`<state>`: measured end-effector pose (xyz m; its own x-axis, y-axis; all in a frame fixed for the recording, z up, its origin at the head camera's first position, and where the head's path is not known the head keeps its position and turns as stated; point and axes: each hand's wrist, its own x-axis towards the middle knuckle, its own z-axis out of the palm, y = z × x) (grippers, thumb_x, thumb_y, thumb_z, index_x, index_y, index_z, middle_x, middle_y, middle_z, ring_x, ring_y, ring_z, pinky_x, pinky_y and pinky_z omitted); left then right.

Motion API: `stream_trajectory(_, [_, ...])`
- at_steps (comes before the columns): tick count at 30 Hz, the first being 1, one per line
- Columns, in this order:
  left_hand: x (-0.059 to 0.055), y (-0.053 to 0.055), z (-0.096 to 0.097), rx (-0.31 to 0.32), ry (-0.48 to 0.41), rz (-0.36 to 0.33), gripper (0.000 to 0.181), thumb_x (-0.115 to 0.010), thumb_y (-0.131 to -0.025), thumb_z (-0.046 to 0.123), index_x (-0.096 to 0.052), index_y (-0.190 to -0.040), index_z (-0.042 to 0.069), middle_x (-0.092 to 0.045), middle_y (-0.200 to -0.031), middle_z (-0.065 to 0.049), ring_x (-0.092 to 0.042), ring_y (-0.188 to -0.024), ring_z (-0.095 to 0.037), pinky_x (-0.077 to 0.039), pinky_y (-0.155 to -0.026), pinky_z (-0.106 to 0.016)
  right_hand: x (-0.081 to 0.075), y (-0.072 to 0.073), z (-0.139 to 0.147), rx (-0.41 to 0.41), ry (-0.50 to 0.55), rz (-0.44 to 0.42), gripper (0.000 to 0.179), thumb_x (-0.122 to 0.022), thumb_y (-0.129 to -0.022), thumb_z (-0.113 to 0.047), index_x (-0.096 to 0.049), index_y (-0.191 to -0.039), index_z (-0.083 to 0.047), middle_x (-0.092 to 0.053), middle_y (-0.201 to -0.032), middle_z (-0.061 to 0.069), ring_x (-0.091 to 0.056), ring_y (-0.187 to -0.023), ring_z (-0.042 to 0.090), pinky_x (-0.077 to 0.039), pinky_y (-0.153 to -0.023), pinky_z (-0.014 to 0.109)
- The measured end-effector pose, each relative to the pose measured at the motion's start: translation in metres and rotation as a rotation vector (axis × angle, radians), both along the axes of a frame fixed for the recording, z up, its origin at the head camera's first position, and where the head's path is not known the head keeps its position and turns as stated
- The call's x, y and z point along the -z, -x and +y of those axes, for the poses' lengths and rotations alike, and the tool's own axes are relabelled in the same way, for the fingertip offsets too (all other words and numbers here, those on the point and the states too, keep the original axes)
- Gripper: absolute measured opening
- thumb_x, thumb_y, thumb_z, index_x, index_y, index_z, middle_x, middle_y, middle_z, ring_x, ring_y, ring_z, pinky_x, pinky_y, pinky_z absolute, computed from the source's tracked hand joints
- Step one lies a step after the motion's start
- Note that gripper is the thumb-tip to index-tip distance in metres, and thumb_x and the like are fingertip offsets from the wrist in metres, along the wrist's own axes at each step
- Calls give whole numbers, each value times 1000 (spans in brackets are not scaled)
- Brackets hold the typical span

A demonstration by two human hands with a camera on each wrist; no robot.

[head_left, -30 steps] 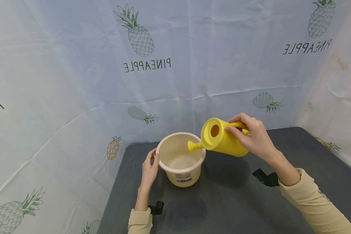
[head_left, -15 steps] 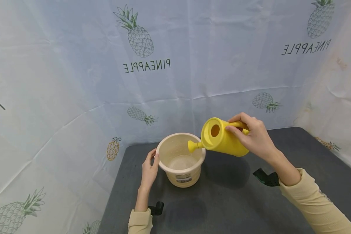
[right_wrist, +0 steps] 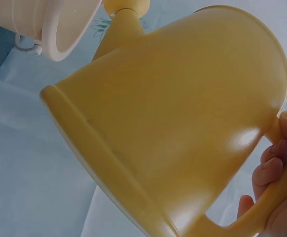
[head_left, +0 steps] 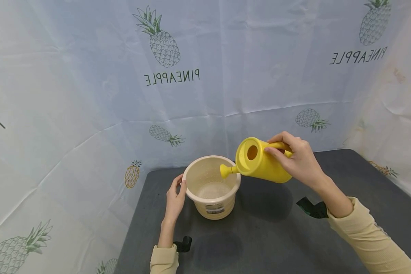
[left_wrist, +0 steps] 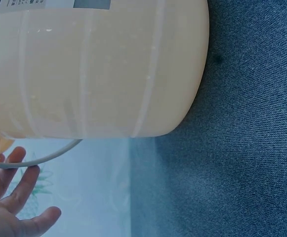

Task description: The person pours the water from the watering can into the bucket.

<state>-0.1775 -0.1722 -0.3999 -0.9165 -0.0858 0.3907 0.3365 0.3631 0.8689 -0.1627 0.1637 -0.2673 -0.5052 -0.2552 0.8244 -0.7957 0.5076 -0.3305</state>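
Observation:
A cream plastic bucket [head_left: 210,190] stands upright on the dark table, with a printed label on its front. My left hand [head_left: 174,198] rests against the left side of its rim; in the left wrist view, its slightly bent fingers [left_wrist: 22,192] are beside the grey wire handle [left_wrist: 49,157]. My right hand [head_left: 299,158] grips the looped handle of a yellow watering can [head_left: 267,163]. The can is tilted left, its spout head [head_left: 225,171] over the bucket's right rim. Small drop-like specks show on the bucket's inner wall; any stream from the spout is too faint to tell.
A dark table [head_left: 267,243] reaches to both sides of the bucket. White sheeting [head_left: 226,76] with pineapple prints hangs behind and along the left and right. Dark straps [head_left: 311,207] sit at both wrists.
Hardly anything differs: the watering can stays tilted over the bucket, with only a very slight shift. The left hand keeps its place at the rim.

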Motion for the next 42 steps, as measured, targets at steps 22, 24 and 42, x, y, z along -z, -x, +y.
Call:
stream_trajectory(22, [0, 0, 0, 5, -5, 9, 37, -46, -99, 15, -47, -131, -4, -54, -122, -24, -43, -120, -38, -33, -96, -56, -1, 0, -1, -20, -4, 12, 32, -75, -66, 13, -63, -92, -2, -64, -79, 2, -53, -66, 4, -40, -63, 18])
stream_trajectory(24, [0, 0, 0, 6, -7, 13, 37, -46, -99, 14, -47, -131, -5, -54, -122, -24, -43, -120, -39, -32, -96, -57, -1, 0, -1, -27, -4, 15, 33, -76, -66, 13, -63, -92, -2, -64, -79, 2, -53, -66, 4, -41, -61, 17])
stream_trajectory(42, [1, 0, 0, -1, -1, 13, 37, -47, -99, 14, -48, -130, -4, -55, -121, -24, -44, -120, -38, -33, -96, -57, -1, 0, -1, -29, 2, 15, 34, -76, -65, 13, -63, -92, -2, -64, -79, 2, -53, -66, 5, -40, -62, 17])
